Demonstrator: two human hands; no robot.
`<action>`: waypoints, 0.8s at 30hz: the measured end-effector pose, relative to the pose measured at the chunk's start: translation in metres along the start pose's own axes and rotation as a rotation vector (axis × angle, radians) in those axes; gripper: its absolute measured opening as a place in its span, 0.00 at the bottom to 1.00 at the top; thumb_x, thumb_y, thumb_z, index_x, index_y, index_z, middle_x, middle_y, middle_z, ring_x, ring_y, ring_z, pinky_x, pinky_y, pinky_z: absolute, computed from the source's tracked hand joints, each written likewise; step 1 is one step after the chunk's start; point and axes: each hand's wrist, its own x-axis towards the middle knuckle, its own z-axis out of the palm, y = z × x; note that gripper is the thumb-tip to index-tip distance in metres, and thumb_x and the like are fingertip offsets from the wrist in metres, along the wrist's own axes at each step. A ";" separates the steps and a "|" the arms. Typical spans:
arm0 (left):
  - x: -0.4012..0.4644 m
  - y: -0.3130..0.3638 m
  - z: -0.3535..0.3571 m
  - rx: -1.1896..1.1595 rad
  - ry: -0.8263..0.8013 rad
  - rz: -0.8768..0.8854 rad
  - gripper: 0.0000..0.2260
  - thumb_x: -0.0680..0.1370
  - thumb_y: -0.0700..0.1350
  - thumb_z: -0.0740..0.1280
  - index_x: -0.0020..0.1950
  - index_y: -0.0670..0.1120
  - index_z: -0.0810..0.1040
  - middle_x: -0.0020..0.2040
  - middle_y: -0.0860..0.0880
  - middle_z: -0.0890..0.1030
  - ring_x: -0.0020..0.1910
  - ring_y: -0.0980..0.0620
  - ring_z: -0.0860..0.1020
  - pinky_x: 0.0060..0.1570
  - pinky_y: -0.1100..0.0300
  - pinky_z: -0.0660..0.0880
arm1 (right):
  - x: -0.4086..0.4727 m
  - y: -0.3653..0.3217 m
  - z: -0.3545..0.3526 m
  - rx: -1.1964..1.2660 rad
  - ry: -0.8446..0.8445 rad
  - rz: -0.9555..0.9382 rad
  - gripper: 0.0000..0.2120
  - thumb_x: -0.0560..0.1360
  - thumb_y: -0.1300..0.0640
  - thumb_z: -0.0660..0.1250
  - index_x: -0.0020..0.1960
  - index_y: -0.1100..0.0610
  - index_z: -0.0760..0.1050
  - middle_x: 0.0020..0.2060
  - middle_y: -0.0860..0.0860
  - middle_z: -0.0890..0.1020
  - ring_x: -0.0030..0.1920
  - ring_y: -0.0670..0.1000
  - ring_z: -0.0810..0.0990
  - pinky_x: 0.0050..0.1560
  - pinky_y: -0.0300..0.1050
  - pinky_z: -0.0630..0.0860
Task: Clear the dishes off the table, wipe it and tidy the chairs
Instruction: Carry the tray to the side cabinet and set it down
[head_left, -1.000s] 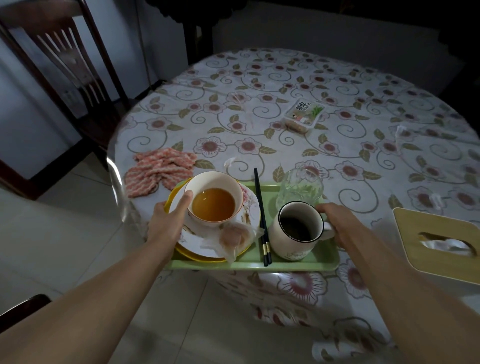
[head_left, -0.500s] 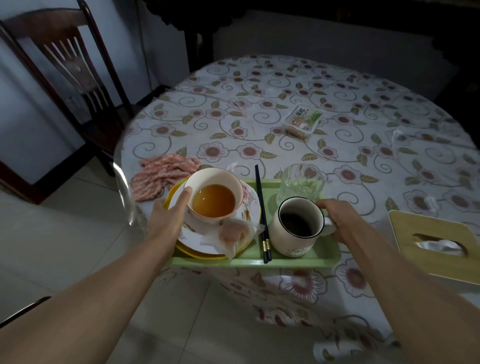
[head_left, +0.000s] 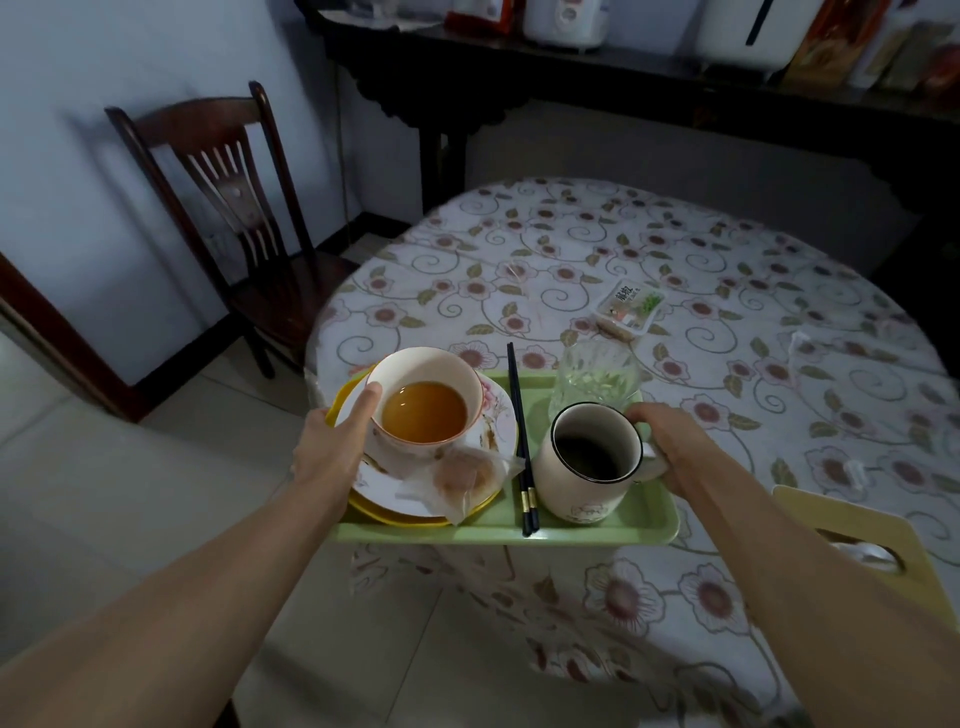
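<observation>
Head view: both hands, left hand (head_left: 332, 447) and right hand (head_left: 670, 441), fingers clamped on green tray (head_left: 597, 530) ends, dishes loaded, bowl (head_left: 426, 400) and mug (head_left: 592, 462) aboard, over counter (head_left: 727, 322) edge. Beyond: snack pack (head_left: 629, 307) uncollected, no wiping yet, chair (head_left: 244, 228) untucked.

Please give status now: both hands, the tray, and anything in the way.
Left hand and right hand grip the green tray ends. Tray loaded: bowl, mug, glass, chopsticks. Path: nothing blocking visible.
</observation>
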 end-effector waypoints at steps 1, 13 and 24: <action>0.000 0.003 -0.008 0.004 0.011 0.000 0.42 0.63 0.74 0.62 0.68 0.48 0.69 0.63 0.43 0.75 0.61 0.39 0.73 0.61 0.41 0.71 | -0.005 -0.005 0.003 0.007 -0.014 0.000 0.28 0.50 0.54 0.67 0.49 0.59 0.72 0.47 0.57 0.73 0.47 0.58 0.73 0.41 0.50 0.70; -0.002 0.020 -0.094 -0.046 0.119 0.002 0.41 0.62 0.75 0.61 0.65 0.48 0.69 0.58 0.42 0.75 0.56 0.39 0.75 0.58 0.41 0.73 | -0.066 -0.053 0.049 0.106 -0.341 -0.130 0.10 0.73 0.58 0.66 0.51 0.62 0.78 0.58 0.56 0.75 0.53 0.56 0.78 0.32 0.43 0.77; -0.016 0.005 -0.154 -0.105 0.323 -0.053 0.38 0.69 0.72 0.62 0.70 0.48 0.67 0.63 0.40 0.73 0.61 0.38 0.72 0.61 0.41 0.71 | -0.091 -0.082 0.102 0.029 -0.529 -0.276 0.40 0.69 0.38 0.68 0.74 0.57 0.61 0.75 0.55 0.60 0.73 0.59 0.60 0.72 0.59 0.60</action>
